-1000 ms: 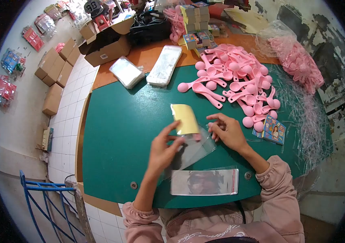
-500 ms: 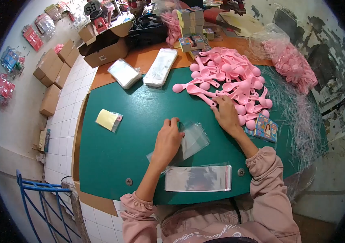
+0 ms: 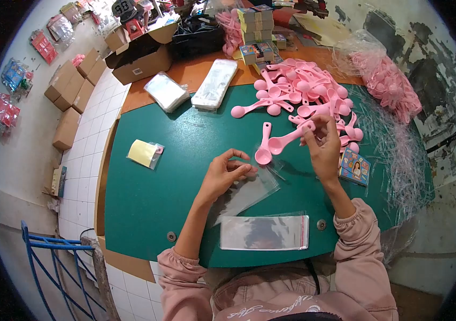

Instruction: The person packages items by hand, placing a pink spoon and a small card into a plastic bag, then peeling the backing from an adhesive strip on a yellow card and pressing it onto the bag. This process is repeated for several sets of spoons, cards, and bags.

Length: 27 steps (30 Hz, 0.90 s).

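Note:
My right hand [image 3: 324, 144] pinches a pink scoop spoon [image 3: 284, 143] by its handle end, bowl pointing left. Beside that bowl is a second pink spoon [image 3: 263, 155], its handle pointing away from me. My left hand [image 3: 228, 174] is over a clear plastic bag [image 3: 249, 193], thumb and forefinger apart; its lower fingers are partly hidden. Nearer to me lies a flat stack of clear bags [image 3: 262, 232]. A heap of pink spoons [image 3: 313, 88] spreads beyond my right hand, with a stack of printed cards [image 3: 354, 167] at its near side.
Two bundles of clear bags [image 3: 214, 84] lie toward the back of the green table [image 3: 147, 214]. A packed yellow card [image 3: 143, 154] is at left. Banded card stacks [image 3: 256, 32], an open carton [image 3: 142, 61] and a bag of pink spoons [image 3: 388, 85] stand behind. Plastic scraps [image 3: 399, 171] cover the right edge.
My right hand has lifted a spoon from the heap's near edge and drawn it back. A second spoon now lies apart from the heap. My left fingers have spread, and the bag under them has turned.

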Available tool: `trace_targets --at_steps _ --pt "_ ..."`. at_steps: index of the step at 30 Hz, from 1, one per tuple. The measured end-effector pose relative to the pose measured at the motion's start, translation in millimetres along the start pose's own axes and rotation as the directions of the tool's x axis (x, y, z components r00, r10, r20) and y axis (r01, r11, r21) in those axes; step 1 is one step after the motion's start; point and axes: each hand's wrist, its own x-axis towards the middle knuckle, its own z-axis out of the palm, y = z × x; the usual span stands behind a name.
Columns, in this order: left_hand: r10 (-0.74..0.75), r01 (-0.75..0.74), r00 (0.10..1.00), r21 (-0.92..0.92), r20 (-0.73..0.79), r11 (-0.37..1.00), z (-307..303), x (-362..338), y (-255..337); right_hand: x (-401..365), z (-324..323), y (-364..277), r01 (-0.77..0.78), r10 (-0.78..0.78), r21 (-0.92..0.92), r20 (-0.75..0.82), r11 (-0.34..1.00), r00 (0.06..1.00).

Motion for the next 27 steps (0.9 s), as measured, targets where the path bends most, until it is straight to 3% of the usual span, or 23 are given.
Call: trace_targets --at_steps 3,9,13,19,22,24,25,27 --pt "-0.007 0.007 1.0 0.001 -0.028 1.0 0.6 -1.2 3.6 -6.4 4.8 -2.1 -0.061 0.057 0.03 0.111 0.998 0.992" --pt "-0.042 0.041 0.998 -0.019 -0.039 0.999 1.6 -1.2 6.1 -14.7 12.7 -2.1 -0.054 0.038 0.139 0.118 0.989 0.992" --pt "-0.025 0.023 0.999 -0.044 -0.047 0.999 4.4 -3.2 9.6 -11.1 9.5 -8.8 0.017 -0.026 0.139 0.061 0.99 0.998" --pt "-0.012 0.012 1.0 -0.041 -0.005 0.999 4.1 -1.3 2.4 -18.9 14.2 -7.8 -0.027 0.017 0.058 0.168 0.998 0.986" --pt "0.064 -0.065 0.996 0.004 0.06 0.998 8.4 -1.0 -1.6 -22.5 16.1 -7.0 -0.116 0.095 0.069 0.253 0.991 0.963" --pt "0.133 -0.149 0.986 0.179 0.099 0.973 10.0 -2.5 -3.2 -24.6 17.0 -4.9 -0.154 0.127 0.043 0.369 0.987 0.921" --pt "0.131 -0.147 0.987 0.179 0.098 0.973 6.9 -2.6 -3.9 -24.7 17.6 -7.1 -0.155 0.129 0.044 0.369 0.987 0.921" --pt "-0.128 0.076 0.963 0.216 0.238 0.973 -0.8 -3.3 -4.3 -23.7 18.5 -14.1 -0.199 0.166 0.072 0.325 0.977 0.931"
